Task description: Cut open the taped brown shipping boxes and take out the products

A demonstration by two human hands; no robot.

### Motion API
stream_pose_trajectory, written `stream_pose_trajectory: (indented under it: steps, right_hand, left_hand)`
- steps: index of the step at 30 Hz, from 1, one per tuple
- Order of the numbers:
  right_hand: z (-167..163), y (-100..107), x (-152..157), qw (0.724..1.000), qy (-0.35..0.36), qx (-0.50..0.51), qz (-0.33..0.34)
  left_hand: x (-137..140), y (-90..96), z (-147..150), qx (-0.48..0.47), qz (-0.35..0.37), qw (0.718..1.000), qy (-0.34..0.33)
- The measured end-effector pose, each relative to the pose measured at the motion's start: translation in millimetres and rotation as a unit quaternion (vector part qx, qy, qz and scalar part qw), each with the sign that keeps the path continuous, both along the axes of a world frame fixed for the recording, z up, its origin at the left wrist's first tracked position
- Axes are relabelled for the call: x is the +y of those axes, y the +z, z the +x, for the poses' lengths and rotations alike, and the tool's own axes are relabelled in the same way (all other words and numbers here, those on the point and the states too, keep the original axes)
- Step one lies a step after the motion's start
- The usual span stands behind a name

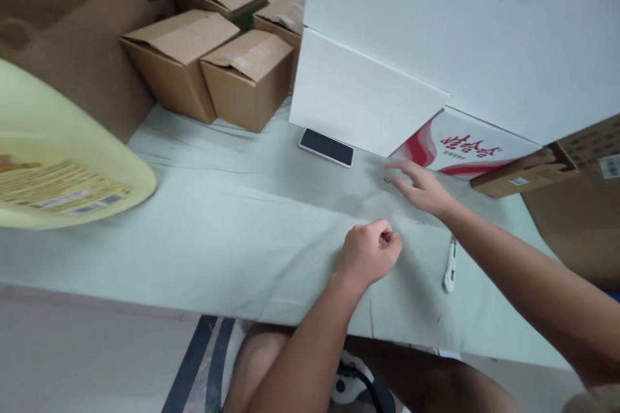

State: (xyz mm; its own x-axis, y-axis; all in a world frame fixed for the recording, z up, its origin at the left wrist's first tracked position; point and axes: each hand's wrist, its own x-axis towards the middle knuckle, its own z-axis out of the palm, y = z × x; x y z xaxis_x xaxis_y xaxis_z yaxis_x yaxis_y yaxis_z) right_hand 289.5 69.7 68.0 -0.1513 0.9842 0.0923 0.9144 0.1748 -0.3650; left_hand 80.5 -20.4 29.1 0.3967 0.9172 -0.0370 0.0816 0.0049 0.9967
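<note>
My left hand [371, 248] is curled into a loose fist over the cloth-covered table [208, 251]; whatever it may hold is hidden in the fingers. Farther forward and to the right, my right hand [419, 188] reaches out with fingers apart and nothing between them. A white utility knife [450, 266] lies on the cloth beneath and just beside my right forearm. Left of my right hand, a phone [327, 147] with a dark screen lies flat at the foot of the white boxes. Neither hand touches the phone or the knife.
Large white boxes [368, 90] stand at the back, with a red-and-white printed box [465, 142] and a brown carton [527, 171] to their right. Several small cardboard boxes [252, 71] fill the back left. A pale yellow jug [72, 155] looms at the left edge.
</note>
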Motion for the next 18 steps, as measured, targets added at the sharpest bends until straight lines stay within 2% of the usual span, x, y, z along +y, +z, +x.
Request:
stream_pose_trajectory:
  steps: [2,4,7,9,11,13,18]
  right_hand:
    - [-74,5,30,0.993,0.108,-0.005,0.055]
    - [-149,12,62,0.983,0.158,-0.016,0.094]
    - [-247,25,106,0.983,0.152,-0.036,0.096]
    - [-292,31,129,0.988,0.125,-0.054,0.073]
    - [-320,32,145,0.992,0.088,-0.074,0.047]
    - [-330,30,157,0.994,0.063,-0.085,0.040]
    - [-313,16,176,0.992,0.050,-0.098,0.055]
  left_hand:
    - [2,2.4,-9,-0.004,-0.017,0.999,0.029]
    - [3,4.1,-15,-0.006,-0.034,0.998,0.048]
    - [4,4.5,-23,-0.023,-0.046,0.998,0.041]
    - [6,3.0,-28,-0.034,-0.046,0.998,0.027]
    - [10,0.2,-32,-0.042,-0.047,0.997,0.032]
    - [15,-2.6,-37,-0.054,-0.051,0.996,0.049]
    - [25,-1.7,-54,-0.089,-0.071,0.986,0.120]
